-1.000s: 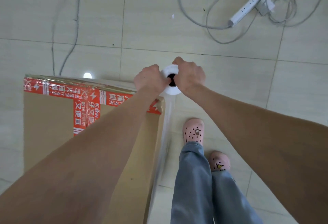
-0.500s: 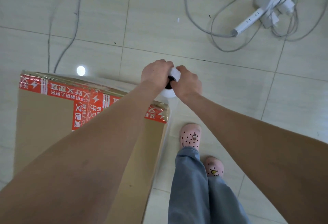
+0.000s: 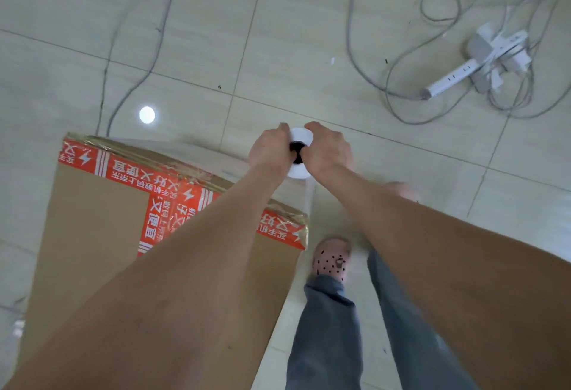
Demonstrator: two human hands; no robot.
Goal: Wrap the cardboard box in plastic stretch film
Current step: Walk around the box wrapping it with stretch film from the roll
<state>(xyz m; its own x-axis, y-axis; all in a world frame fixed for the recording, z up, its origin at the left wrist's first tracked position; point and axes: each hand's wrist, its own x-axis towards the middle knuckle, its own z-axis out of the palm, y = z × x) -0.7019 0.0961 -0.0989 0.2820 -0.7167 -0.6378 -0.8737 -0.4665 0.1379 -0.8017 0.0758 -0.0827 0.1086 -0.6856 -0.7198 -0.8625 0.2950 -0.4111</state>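
With the left hand and right hand both gripping the film roll at frame centre, the roll has moved clear of the cardboard box at lower left, paying out film; wrapping appears mid-pass.

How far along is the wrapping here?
Done: glossy film already creases the far top edge of the cardboard box. In hand: left hand and right hand grip the stretch film roll past the far right corner, film taut to the box. Left: further turns; the top face looks bare.
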